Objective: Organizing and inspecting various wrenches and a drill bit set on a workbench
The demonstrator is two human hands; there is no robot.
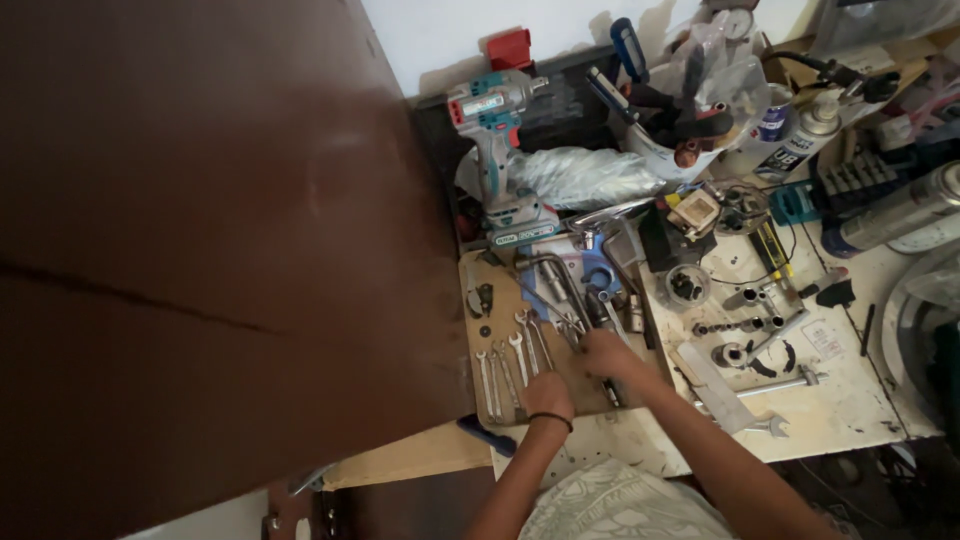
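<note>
Both my hands rest on a brown board [492, 392] where several small silver wrenches [505, 365] lie in a row. My left hand [549, 395], with a dark band at the wrist, lies near the board's front edge, fingers curled beside the wrenches. Reaching further in, my right hand [606, 354] has its fingers on a cluster of wrenches and dark tools [572, 328]. Whether either hand grips anything stays unclear.
A teal cordless impact driver [497, 150] stands at the back of the bench. Sockets and a ratchet [750, 340] lie on the white bench top [850, 400] to the right. Spray cans [800, 140] and clutter fill the back. A large brown panel [200, 250] covers the left.
</note>
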